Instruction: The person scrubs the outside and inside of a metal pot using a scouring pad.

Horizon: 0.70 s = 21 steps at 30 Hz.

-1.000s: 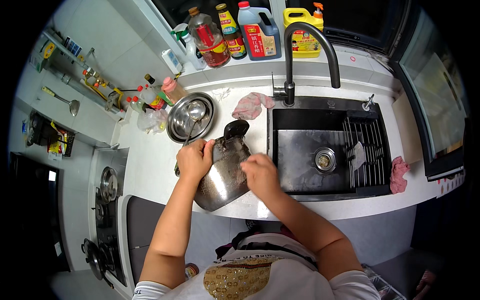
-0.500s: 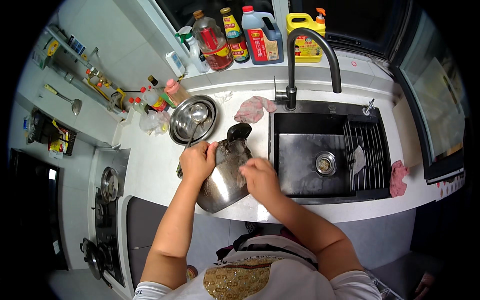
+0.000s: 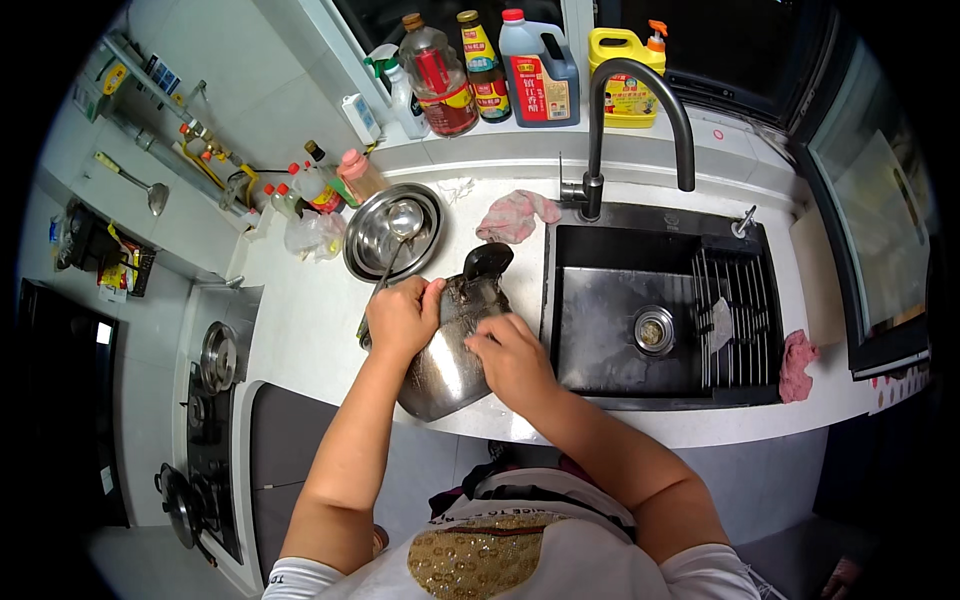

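A stained metal pot (image 3: 442, 372) lies tilted on the white counter in front of me, with brown grime on its side. Its black handle (image 3: 489, 261) points away from me. My left hand (image 3: 400, 318) is closed around the pot's left edge and steadies it. Against the pot's right side, my right hand (image 3: 513, 362) is closed with bent fingers pressed to the metal. Whatever those fingers may hold is hidden and slightly blurred. Just beyond my left hand, a ladle (image 3: 405, 220) rests in a steel bowl (image 3: 352, 248).
To the right is a black sink (image 3: 600, 340) with a tall faucet (image 3: 685, 150) and a wire rack (image 3: 750, 310). A pink cloth (image 3: 515, 215) lies beside it, another cloth (image 3: 797, 365) at its right. Bottles (image 3: 540, 80) line the sill; a stove (image 3: 205, 440) stands left.
My right hand has moved a little left along the pot's side, its fingers now further onto the metal. My left hand keeps its hold. The whole view has shifted slightly.
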Tool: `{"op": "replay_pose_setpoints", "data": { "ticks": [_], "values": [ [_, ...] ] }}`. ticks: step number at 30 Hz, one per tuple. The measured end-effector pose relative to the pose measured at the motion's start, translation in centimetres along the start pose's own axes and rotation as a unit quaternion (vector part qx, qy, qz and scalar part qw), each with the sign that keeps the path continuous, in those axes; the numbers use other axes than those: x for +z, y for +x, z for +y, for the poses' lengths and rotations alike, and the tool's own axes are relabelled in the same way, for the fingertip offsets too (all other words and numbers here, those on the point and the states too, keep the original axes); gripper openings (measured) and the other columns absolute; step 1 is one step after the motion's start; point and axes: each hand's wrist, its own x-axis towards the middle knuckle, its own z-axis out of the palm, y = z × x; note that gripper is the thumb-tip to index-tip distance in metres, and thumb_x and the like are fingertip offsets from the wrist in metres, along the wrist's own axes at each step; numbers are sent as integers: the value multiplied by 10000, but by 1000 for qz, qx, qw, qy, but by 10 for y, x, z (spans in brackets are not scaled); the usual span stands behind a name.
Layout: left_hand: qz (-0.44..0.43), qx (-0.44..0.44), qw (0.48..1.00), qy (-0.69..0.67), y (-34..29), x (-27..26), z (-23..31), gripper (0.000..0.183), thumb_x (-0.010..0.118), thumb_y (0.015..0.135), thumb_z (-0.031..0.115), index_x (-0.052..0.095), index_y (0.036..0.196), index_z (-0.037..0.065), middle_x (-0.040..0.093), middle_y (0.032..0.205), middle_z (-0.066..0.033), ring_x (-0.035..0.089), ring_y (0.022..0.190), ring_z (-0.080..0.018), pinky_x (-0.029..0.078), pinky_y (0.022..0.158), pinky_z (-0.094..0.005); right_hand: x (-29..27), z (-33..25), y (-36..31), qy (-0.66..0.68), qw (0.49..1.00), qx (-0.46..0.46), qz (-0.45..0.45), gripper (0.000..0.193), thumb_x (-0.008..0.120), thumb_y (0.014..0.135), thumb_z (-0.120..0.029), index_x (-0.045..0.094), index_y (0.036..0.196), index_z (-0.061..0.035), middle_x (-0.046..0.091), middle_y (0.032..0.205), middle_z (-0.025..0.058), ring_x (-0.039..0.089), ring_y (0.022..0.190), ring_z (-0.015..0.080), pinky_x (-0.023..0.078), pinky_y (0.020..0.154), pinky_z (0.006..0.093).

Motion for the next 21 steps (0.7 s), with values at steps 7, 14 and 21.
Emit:
{"op": "replay_pose_setpoints", "data": {
  "ticks": [7,14,21],
  "values": [
    [-1,-5,1000,9,-4,0,-2,333,656,855,317,645,662,46,585,563,-149,567,495,-345,436,477,-412,6,-8,7,-47,999,-9,-14,126,644,733,-20,696,846,-34,597,911,68,571,880,256,493,754,344],
    [-8,-16,1000,7,-2,-2,3,355,647,859,331,639,650,45,584,561,-151,572,510,-351,440,487,-417,11,-1,23,-66,997,-25,-27,115,619,765,-105,676,836,-35,559,902,41,543,891,227,490,708,347],
    [-7,-6,1000,8,0,-1,1,350,650,854,337,645,651,52,585,558,-143,573,507,-343,447,492,-414,11,-4,25,-44,998,-36,-28,115,622,756,-82,676,843,-31,557,879,41,546,874,231,485,700,351]
  ]
}}
